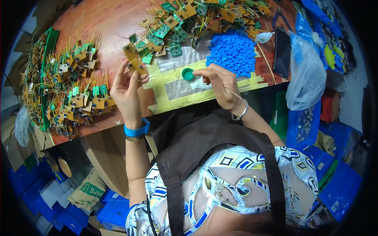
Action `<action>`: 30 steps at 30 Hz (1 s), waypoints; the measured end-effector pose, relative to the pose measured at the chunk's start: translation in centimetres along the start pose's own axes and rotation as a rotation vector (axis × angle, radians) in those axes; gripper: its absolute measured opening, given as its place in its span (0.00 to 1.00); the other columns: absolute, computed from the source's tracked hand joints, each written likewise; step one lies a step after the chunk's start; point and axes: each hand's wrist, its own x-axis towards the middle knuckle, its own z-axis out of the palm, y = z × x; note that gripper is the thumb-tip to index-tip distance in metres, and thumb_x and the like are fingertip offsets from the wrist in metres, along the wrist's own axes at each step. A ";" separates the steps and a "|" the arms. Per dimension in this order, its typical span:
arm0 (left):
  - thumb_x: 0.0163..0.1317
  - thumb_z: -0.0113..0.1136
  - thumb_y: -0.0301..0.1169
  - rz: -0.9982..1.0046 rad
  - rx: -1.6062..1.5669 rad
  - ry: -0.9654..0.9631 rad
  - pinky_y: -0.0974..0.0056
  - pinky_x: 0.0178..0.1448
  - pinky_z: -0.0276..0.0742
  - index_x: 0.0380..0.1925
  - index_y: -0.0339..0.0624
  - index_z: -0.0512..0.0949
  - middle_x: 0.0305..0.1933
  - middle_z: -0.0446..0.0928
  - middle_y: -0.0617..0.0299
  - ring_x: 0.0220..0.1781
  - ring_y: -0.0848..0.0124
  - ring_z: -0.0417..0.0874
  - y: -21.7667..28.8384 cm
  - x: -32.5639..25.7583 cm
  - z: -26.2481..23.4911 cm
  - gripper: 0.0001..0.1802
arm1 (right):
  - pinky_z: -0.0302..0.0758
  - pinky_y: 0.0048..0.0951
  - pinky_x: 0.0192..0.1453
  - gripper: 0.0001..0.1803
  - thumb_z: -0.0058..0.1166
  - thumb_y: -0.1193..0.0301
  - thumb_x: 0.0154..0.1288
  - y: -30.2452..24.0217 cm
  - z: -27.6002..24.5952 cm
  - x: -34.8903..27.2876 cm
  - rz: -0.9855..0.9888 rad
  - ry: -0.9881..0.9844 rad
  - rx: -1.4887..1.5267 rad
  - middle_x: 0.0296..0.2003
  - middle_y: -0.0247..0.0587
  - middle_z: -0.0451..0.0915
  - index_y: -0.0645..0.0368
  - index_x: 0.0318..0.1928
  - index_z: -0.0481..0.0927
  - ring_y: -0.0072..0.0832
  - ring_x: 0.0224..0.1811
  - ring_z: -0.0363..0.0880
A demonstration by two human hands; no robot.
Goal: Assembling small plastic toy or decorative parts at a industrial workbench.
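Note:
My left hand is raised over the table with thumb and fingers closed on a brown circuit board that carries small black parts. My right hand is closed around a thin pale stick, whose back end shows beside the wrist. Its fingertips are beside a small round green cap on the taped work area; the stick's tip cannot be made out. A heap of small blue plastic pieces lies just beyond my right hand. Loose green and brown boards with wires are piled behind the left hand.
Wired boards stand in clusters at the left, beside a green divider. A phone, pliers and a white bulb lie at the right. A clear plastic bag hangs past the edge; blue bins stand below.

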 end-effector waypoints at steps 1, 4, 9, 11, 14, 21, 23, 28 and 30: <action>0.67 0.55 0.19 0.020 -0.017 0.038 0.68 0.40 0.85 0.54 0.29 0.74 0.33 0.81 0.57 0.35 0.70 0.85 -0.1 -0.6 0.4 0.16 | 0.71 0.25 0.35 0.22 0.36 0.63 0.79 -0.1 0.4 0.3 0.007 0.036 0.007 0.29 0.40 0.76 0.65 0.40 0.81 0.25 0.29 0.73; 0.67 0.55 0.21 0.072 0.056 0.052 0.67 0.39 0.84 0.53 0.29 0.74 0.33 0.81 0.58 0.33 0.71 0.85 -0.7 -1.7 0.7 0.15 | 0.72 0.25 0.33 0.21 0.38 0.63 0.78 -0.3 1.1 0.8 0.038 0.058 -0.034 0.28 0.40 0.77 0.66 0.37 0.80 0.25 0.27 0.74; 0.68 0.56 0.23 0.093 -0.011 -0.004 0.68 0.36 0.84 0.48 0.28 0.76 0.34 0.81 0.57 0.33 0.72 0.84 -1.6 -1.7 1.3 0.11 | 0.72 0.26 0.33 0.23 0.41 0.59 0.77 0.2 1.3 0.4 0.045 0.005 -0.117 0.27 0.42 0.78 0.67 0.36 0.81 0.28 0.26 0.76; 0.68 0.56 0.23 0.108 -0.011 0.015 0.68 0.36 0.84 0.47 0.29 0.76 0.34 0.81 0.57 0.33 0.72 0.84 -1.5 -1.5 1.4 0.11 | 0.72 0.27 0.32 0.23 0.42 0.59 0.77 0.3 1.3 0.3 0.037 0.000 -0.117 0.27 0.43 0.78 0.67 0.36 0.81 0.29 0.26 0.76; 0.68 0.56 0.24 0.103 0.000 0.046 0.68 0.35 0.84 0.46 0.28 0.77 0.35 0.81 0.57 0.33 0.72 0.84 -1.9 -1.6 1.2 0.10 | 0.72 0.27 0.32 0.22 0.42 0.61 0.77 0.5 1.3 0.3 0.018 -0.017 -0.140 0.27 0.44 0.79 0.67 0.36 0.81 0.30 0.27 0.77; 0.68 0.56 0.22 -0.110 -0.016 -0.015 0.68 0.36 0.85 0.48 0.27 0.75 0.34 0.81 0.57 0.31 0.72 0.84 -2.2 -4.2 1.4 0.11 | 0.72 0.25 0.32 0.24 0.37 0.60 0.78 -1.4 0.7 0.7 -0.004 -0.013 0.044 0.29 0.43 0.80 0.67 0.37 0.81 0.26 0.28 0.77; 0.67 0.56 0.23 -0.150 -0.112 -0.038 0.69 0.38 0.84 0.51 0.28 0.74 0.36 0.81 0.58 0.33 0.72 0.84 -1.9 -4.7 2.3 0.14 | 0.71 0.24 0.31 0.26 0.36 0.58 0.78 -2.9 0.9 1.3 -0.009 -0.016 0.134 0.29 0.43 0.80 0.67 0.37 0.81 0.25 0.28 0.77; 0.64 0.58 0.19 -0.404 -0.362 -0.133 0.70 0.46 0.84 0.59 0.28 0.69 0.39 0.79 0.58 0.38 0.70 0.85 -0.9 -5.2 3.1 0.23 | 0.69 0.21 0.31 0.29 0.35 0.53 0.78 -3.3 2.8 1.8 0.024 -0.028 0.235 0.31 0.41 0.81 0.66 0.38 0.81 0.22 0.28 0.78; 0.64 0.58 0.19 -0.424 -0.393 -0.128 0.69 0.47 0.84 0.60 0.27 0.67 0.39 0.79 0.58 0.39 0.69 0.85 -0.7 -5.3 3.3 0.24 | 0.75 0.24 0.34 0.20 0.42 0.62 0.77 -3.4 3.1 1.8 0.026 -0.003 0.244 0.28 0.41 0.80 0.65 0.36 0.80 0.25 0.29 0.80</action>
